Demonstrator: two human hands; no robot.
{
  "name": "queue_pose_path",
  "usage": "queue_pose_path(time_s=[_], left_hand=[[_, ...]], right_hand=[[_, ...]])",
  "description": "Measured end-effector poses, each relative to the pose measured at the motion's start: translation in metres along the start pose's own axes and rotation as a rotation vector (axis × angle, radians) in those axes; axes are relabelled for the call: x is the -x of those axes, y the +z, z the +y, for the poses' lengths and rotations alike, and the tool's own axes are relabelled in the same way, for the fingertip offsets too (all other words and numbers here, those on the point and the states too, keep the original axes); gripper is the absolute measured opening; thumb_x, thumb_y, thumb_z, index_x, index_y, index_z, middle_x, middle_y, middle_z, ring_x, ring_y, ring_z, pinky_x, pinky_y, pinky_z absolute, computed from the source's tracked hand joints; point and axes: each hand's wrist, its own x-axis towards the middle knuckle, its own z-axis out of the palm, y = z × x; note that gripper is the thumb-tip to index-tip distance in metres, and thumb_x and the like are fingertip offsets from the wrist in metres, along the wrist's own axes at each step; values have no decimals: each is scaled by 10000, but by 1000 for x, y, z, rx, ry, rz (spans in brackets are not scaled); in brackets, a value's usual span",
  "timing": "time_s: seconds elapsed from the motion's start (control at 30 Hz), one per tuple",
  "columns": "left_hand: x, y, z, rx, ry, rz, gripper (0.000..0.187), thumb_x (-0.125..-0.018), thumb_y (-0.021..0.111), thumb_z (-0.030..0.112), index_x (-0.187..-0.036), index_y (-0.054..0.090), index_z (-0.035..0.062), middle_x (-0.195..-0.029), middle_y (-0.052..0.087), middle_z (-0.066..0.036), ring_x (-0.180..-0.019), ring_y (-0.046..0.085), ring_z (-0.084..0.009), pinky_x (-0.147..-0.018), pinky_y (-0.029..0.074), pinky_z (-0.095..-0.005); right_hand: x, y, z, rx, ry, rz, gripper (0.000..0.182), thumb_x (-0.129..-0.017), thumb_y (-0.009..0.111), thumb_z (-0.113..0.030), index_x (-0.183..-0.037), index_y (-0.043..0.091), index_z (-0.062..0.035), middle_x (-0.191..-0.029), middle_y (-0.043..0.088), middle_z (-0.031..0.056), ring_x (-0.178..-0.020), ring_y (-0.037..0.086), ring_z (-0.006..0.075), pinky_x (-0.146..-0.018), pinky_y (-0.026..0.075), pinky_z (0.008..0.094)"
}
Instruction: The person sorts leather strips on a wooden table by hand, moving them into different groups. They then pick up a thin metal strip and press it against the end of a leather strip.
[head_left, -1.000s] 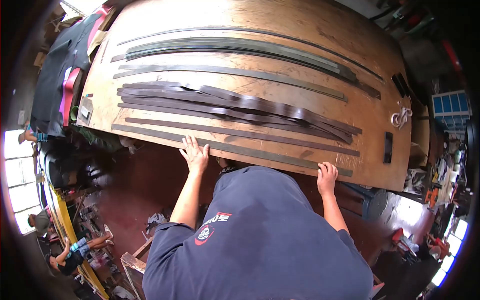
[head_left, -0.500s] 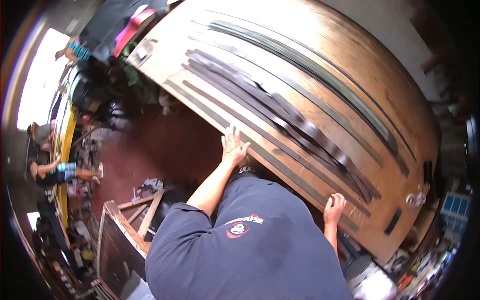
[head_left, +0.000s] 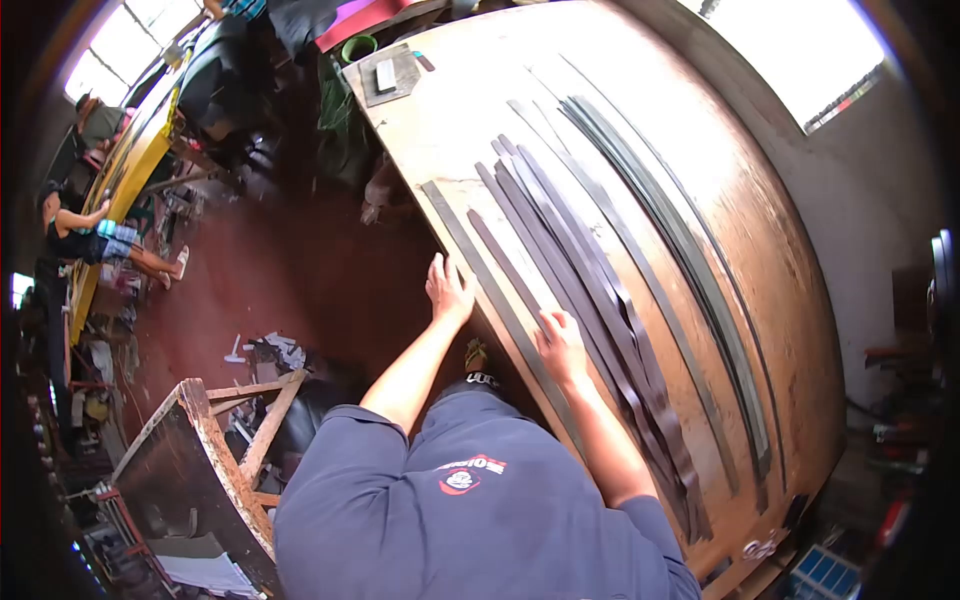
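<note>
My left hand (head_left: 450, 292) rests at the near edge of the wooden table, its fingers stretched out beside a long grey-black strip (head_left: 474, 255) that lies along that edge. Over the tabletop, my right hand (head_left: 562, 348) has its fingers bent together on a narrow dark brown strip (head_left: 503, 259); my hand and forearm hide part of that strip. Just past it lies a bundle of wavy dark strips (head_left: 590, 270). Farther across are a single dark strip (head_left: 640, 258) and a stack of greenish-black strips (head_left: 690, 255).
The large wooden table (head_left: 770, 330) fills the right side. On its far corner lies a dark slab (head_left: 388, 75) with a white block (head_left: 386, 74). A wooden-framed panel (head_left: 225, 440) stands at my left. Another person (head_left: 90, 235) is by a yellow beam (head_left: 128, 200).
My view has turned, so the table now runs more upright. My right hand has moved from the table's near edge onto the narrow strip; my left hand stays by the edge.
</note>
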Motion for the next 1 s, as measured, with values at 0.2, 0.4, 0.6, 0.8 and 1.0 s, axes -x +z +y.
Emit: queue_pose_path(time_s=[0.2, 0.4, 0.6, 0.8, 1.0], left_hand=[[-114, -14, -35, 222, -466, 2, 664, -919, 565, 388, -1419, 324, 22, -1440, 339, -241, -1336, 335, -385, -1083, 321, -475], [-188, -11, -48, 358, -618, 11, 656, -956, 489, 418, -1427, 304, 1, -1381, 394, -294, -1294, 396, -412, -1064, 354, -442], [-233, 28, -75, 489, -654, 74, 649, -995, 392, 453, -1447, 278, 2, -1379, 423, -296, -1286, 412, -417, -1057, 353, -438], [-225, 34, -70, 605, -651, 172, 641, -1003, 382, 437, -1449, 270, -9, -1424, 401, -264, -1309, 404, -395, -1069, 342, -409], [-227, 38, -73, 853, -580, 238, 639, -994, 444, 396, -1458, 263, -4, -1434, 396, -254, -1319, 413, -351, -1073, 339, -382]], right_hand=[[-136, 67, -26, 65, -27, -52, 353, -841, 644, -148, -1165, 566, -28, -1057, 573, 179, -953, 549, 362, -831, 490, 439], [-187, 102, -26, 161, -46, -114, 381, -845, 601, -111, -1207, 544, -5, -1069, 589, 194, -941, 570, 357, -799, 497, 422], [-206, 104, -23, -409, 249, -157, 271, -898, 565, -34, -1163, 603, 7, -763, 609, 115, -679, 577, 206, -669, 469, 307], [-221, 118, -17, -681, 441, -233, 270, -927, 582, -73, -1180, 611, 16, -823, 597, 2, -726, 512, 70, -669, 444, 228], [-239, 136, -34, -910, 452, -254, 273, -933, 589, -69, -1192, 612, 12, -908, 616, -6, -800, 537, 68, -731, 454, 220]])
